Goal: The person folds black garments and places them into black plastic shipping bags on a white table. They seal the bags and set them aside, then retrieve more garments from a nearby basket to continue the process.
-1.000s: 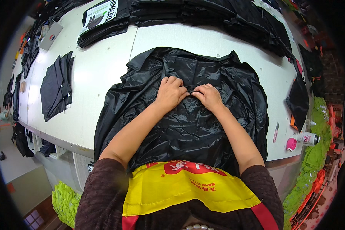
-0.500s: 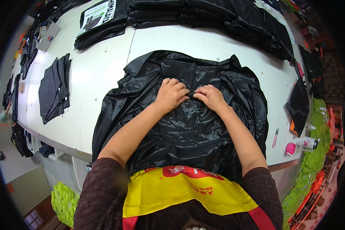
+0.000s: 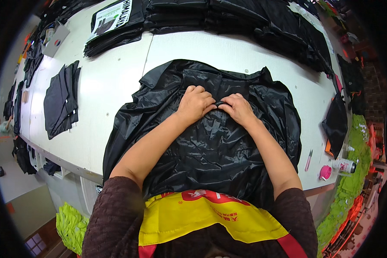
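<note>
A shiny black garment (image 3: pixel 202 150) lies spread and crumpled on the white table before me, its near part reaching down to my yellow apron. My left hand (image 3: pixel 195 104) pinches a small fold of its cloth near the middle. Close on the right, my right hand (image 3: pixel 238 109) pinches the same fold, so the fingertips of both hands almost meet. A flat panel with a seam shows in the cloth just beyond my fingers. What exactly lies between the fingertips is too small to make out beyond black fabric.
Stacks of folded black garments (image 3: pixel 178 17) line the far side of the white table (image 3: pixel 116 81). Black cloth pieces (image 3: pixel 62 101) lie at left. On the right are a small pink-handled tool (image 3: pixel 308 160), a pink round container (image 3: pixel 325 172), a bottle (image 3: pixel 345 165) and lime-green fabric (image 3: pixel 350 172).
Both hands have shifted very slightly right, still pinching the black cloth close together. The garment otherwise lies nearly the same.
</note>
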### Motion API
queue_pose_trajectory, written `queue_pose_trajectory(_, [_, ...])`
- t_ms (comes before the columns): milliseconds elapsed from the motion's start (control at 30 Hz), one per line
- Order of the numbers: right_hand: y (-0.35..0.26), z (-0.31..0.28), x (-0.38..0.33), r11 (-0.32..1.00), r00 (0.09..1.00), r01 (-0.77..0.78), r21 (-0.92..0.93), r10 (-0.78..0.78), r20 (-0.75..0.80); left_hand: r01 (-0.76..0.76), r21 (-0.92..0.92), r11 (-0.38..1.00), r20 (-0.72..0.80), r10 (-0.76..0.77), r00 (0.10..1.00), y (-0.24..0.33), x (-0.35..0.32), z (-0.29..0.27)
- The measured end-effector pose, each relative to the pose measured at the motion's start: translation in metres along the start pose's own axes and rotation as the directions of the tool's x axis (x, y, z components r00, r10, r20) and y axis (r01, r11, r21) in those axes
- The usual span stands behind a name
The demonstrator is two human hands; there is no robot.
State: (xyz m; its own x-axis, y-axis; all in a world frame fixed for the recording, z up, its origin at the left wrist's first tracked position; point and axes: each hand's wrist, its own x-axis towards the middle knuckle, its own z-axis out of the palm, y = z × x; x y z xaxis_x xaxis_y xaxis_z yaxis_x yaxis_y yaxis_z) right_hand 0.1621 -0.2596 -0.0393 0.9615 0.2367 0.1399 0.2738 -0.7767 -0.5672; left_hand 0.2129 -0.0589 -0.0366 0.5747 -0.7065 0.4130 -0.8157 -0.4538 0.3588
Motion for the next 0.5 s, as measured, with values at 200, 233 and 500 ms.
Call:
queue_pose_trajectory(200, [-0.006, -0.004, 0.004, 0.976, 0.975, 0.193, -0.099, -0.202, -0.096, 0.119, -0.087, 0.989, 0.124, -0.108, 0.986, -0.015, 0.009, 0.003])
queue_pose_trajectory(233, [0.000, -0.004, 0.006, 0.988, 0.987, 0.148, -0.032, -0.150, -0.063, 0.110, -0.063, 0.992, 0.106, -0.103, 0.989, -0.015, 0.011, 0.003])
queue_pose_trajectory(500, [0.019, -0.008, 0.024, 1.000, 0.994, -0.006, 0.021, 0.004, 0.113, -0.045, 0.029, 0.999, -0.046, 0.046, 0.998, -0.004, 0.006, 0.020])
